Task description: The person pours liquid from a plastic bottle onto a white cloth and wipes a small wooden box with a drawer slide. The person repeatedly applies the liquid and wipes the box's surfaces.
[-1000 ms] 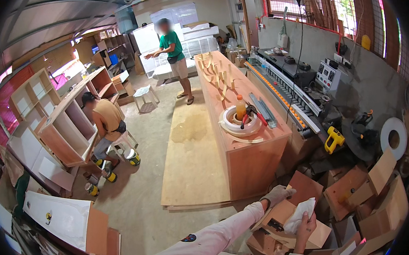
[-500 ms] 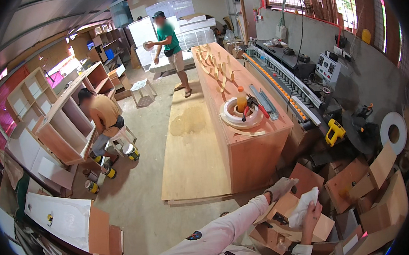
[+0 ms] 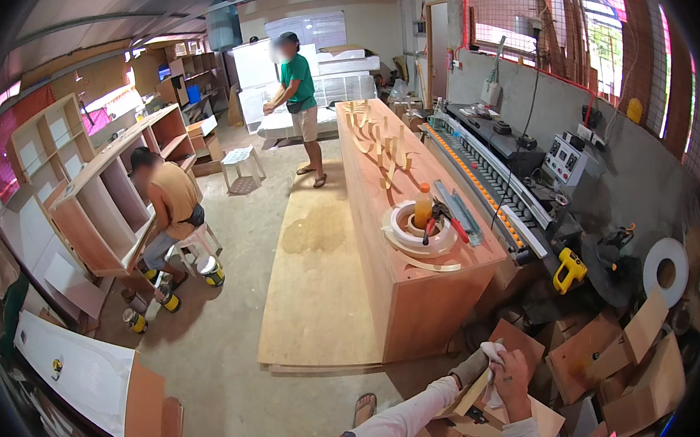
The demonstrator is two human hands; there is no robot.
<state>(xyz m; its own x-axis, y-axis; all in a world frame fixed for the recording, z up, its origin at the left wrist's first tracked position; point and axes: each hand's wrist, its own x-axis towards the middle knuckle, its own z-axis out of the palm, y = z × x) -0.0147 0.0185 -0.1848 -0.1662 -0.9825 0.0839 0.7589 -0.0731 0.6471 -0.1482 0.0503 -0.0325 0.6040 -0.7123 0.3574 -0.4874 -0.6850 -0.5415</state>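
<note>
In the head view, my gloved left hand (image 3: pixel 468 370) is at the lower right, its fingers curled and partly hidden by a white cloth (image 3: pixel 493 352). What it grips is unclear. My bare right hand (image 3: pixel 511 378) is closed on that cloth, right against the left one. A pale wooden strip (image 3: pixel 477 391) runs under both hands, over jumbled cardboard-coloured panels (image 3: pixel 547 422) with a small dark object among them. A sandaled foot (image 3: pixel 365 406) shows beside my left forearm.
A long plywood box (image 3: pixel 429 302) with tape rolls, bottle and pliers stands ahead, by a plywood sheet (image 3: pixel 307 303). A roller machine (image 3: pixel 495 208) and yellow heat gun (image 3: pixel 569 270) are right. A green-shirted person (image 3: pixel 300 84) stands behind; another (image 3: pixel 171 194) sits left among cans (image 3: pixel 207 271).
My hands have drawn together, the right one moving left and up with the cloth onto the left one. The green-shirted person's hands have come together. My view has shifted slightly.
</note>
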